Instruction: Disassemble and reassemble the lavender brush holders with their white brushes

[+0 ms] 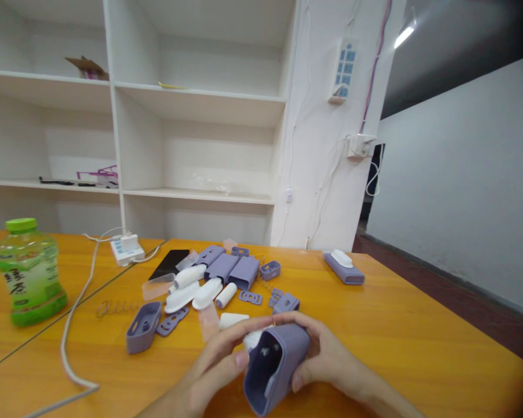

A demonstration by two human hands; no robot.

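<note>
Both my hands hold a purple plastic casing (pixel 273 366) low in the middle of the view, its open end turned toward me. My right hand (pixel 320 357) wraps round the casing from the right. My left hand (pixel 213 371) grips its left side, fingers pressed on a white part (pixel 253 338) at its top. Behind them on the orange table (pixel 418 325) lie several loose purple shells (pixel 237 270), white rollers (pixel 225 295) and small purple pieces. One assembled purple unit with a white top (pixel 343 267) lies apart at the right.
A green drink bottle (pixel 28 270) stands at the left. A white cable (pixel 76 325) runs from a power strip (pixel 126 248) across the table. A black phone (pixel 169 263) lies near the parts. White shelves (pixel 192 104) stand behind; the floor drops off to the right.
</note>
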